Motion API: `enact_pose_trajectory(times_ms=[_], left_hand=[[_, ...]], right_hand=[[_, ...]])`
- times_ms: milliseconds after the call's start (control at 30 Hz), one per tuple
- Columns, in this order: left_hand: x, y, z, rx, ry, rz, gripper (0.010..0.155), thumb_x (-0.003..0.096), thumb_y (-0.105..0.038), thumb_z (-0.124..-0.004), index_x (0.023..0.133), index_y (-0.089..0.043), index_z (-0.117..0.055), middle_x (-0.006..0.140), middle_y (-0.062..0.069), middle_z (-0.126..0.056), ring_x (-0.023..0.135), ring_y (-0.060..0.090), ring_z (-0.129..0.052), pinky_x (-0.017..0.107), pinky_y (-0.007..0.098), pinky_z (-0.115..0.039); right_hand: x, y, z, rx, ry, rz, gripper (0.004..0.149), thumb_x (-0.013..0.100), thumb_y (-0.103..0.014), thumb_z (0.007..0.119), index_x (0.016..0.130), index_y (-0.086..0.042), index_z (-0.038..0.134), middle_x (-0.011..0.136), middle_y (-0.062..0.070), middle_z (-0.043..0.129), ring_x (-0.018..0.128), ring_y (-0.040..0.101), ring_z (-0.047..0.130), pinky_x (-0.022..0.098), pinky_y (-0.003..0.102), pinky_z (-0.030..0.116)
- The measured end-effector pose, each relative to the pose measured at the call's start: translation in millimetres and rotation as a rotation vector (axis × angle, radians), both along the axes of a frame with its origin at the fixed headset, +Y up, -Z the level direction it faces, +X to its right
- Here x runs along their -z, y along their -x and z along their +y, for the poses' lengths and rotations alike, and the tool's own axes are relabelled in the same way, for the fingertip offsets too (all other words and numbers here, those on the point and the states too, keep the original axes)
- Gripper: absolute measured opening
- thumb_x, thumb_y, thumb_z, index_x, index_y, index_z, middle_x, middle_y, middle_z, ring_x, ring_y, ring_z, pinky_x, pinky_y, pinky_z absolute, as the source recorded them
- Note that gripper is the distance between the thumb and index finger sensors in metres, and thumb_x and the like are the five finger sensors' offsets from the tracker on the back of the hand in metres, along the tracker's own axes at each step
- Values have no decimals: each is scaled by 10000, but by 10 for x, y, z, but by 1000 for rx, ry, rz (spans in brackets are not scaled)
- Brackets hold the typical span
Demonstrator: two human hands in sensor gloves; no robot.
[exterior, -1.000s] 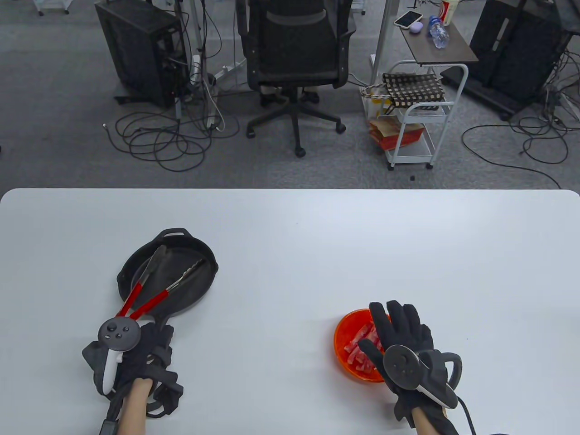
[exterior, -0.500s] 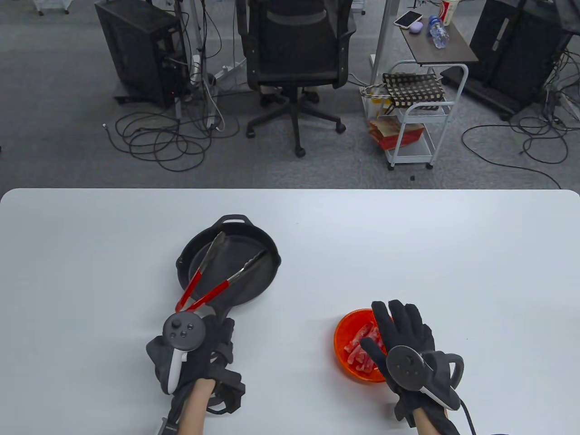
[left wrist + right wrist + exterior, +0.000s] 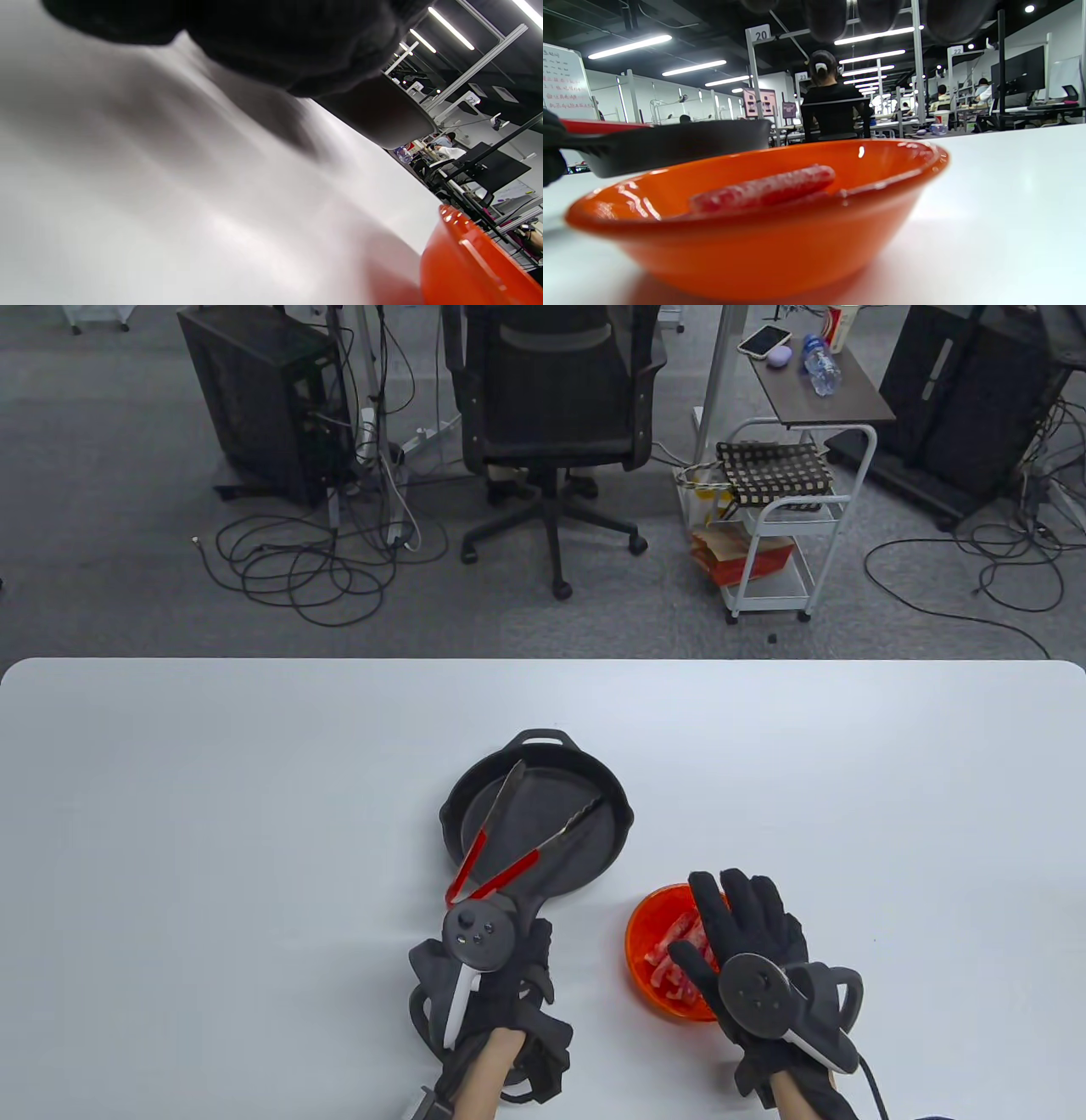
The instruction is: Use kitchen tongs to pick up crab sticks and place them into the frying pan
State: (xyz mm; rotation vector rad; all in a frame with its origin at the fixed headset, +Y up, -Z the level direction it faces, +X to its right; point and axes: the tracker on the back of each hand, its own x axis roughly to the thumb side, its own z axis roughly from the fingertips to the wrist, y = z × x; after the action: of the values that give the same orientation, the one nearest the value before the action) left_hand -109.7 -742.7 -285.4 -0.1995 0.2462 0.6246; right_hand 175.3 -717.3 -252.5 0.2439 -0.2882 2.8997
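1. The left hand (image 3: 501, 976) has its fingers curled round the handle of the frying pan (image 3: 536, 814); the grip itself sits under the glove and tracker, so how tight it is I cannot tell.
2. The right hand (image 3: 751, 946) lies with its fingers straight and spread against the near-right side of the orange bowl (image 3: 638, 937), steadying it and gripping nothing.
3. Big change: a second ago the pan sat well toward the desk's left side, and now it has been slid right across to the middle of the near half, just beside the bowl. The right hand and bowl have barely budged.
4. The kitchen tongs (image 3: 522, 836) rode along inside the pan, red handles toward the near edge, metal tips splayed apart over the pan floor.
5. What that means, by my read: the carry from bowl to pan is now very short, but the tongs are not yet in a hand, so no stick has gone over.
6. The crab sticks (image 3: 674, 959) are all in the bowl, none in the pan.
7. The count: one pan, one pair of tongs, one bowl, two hands. The sticks are several, partly hidden by the right hand, so no exact number; the right wrist view shows one clearly over the rim.
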Motion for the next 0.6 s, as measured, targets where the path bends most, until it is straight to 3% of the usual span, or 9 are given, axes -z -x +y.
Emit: enact_pose_trajectory(times_ms=[600], left_hand=[[-86, -31, -138, 31, 28, -18, 569, 570, -520, -705, 929, -84, -770, 446, -133, -997, 114, 41, -996, 142, 285, -900]], right_hand=[[-5, 24, -15, -13, 22, 4, 743, 578, -589, 495, 1201, -224, 321, 1207, 217, 443, 1061, 526, 434, 663, 723, 558]])
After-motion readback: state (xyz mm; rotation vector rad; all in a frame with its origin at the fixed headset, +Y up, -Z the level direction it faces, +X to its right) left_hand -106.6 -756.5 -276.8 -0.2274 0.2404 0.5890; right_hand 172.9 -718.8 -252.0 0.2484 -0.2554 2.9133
